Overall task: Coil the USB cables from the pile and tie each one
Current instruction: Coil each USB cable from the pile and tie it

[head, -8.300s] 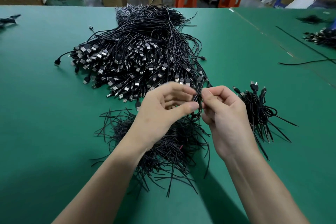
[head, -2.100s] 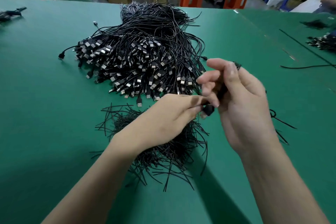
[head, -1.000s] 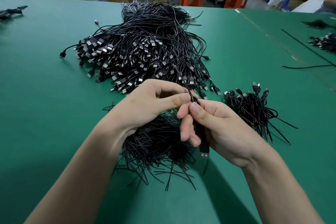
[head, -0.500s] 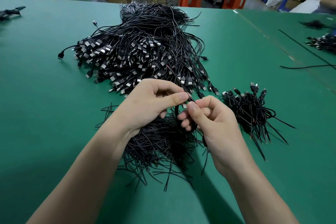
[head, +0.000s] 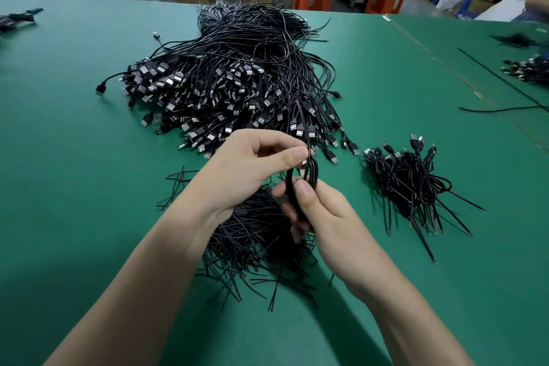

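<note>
On my feed both hands are closed on one thin black USB cable [head: 314, 171], which is folded into long upright loops above the flat green surface [head: 74, 163]. My left hand [head: 246, 169] pinches the top of the loops between thumb and forefinger. My right hand [head: 326, 214] grips their lower part, thumb pressed against the strands. The cable hangs over a loose heap of short black tie wires [head: 252, 244]. Just behind it lies the big pile of black USB cables with silver plugs [head: 231, 83]. To the right, apart from the hands, sits a small cluster of coiled black cables [head: 410, 184].
</note>
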